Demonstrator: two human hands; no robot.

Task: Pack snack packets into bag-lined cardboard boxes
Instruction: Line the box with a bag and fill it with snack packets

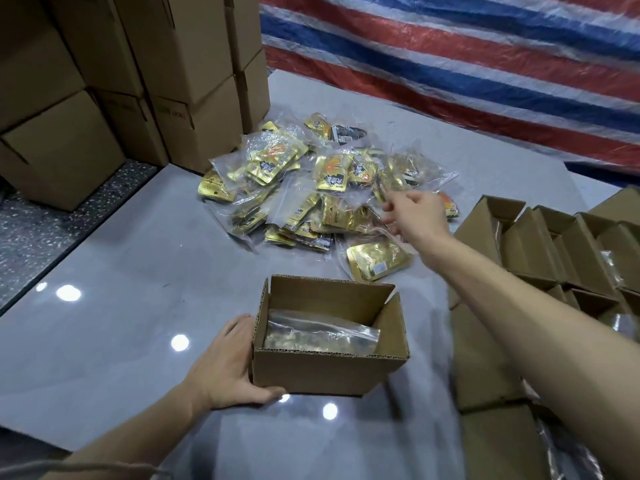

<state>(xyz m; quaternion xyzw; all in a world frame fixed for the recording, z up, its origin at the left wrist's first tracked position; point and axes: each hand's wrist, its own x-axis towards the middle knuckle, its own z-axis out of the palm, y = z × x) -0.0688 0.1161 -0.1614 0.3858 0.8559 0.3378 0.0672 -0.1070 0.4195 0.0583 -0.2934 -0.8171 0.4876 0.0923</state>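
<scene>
Left hand (pixel 225 367) grips the box (pixel 311 372); right hand (pixel 417 213), arm outstretched, fingers loose, over the packets (pixel 273 157).

Under the left hand's (pixel 221 368) grip on the open box (pixel 311 372) lay a glossy grey floor (pixel 138 265). Round spots of lamp light (pixel 68 292) were mirrored on it left of the grip and just nearer than it. Farther left ran a dark speckled strip (pixel 52 230). Well beyond the grip hung a red, white and blue striped tarpaulin (pixel 450 57). Beyond and to the left rose stacked closed cartons (pixel 173 64).
</scene>
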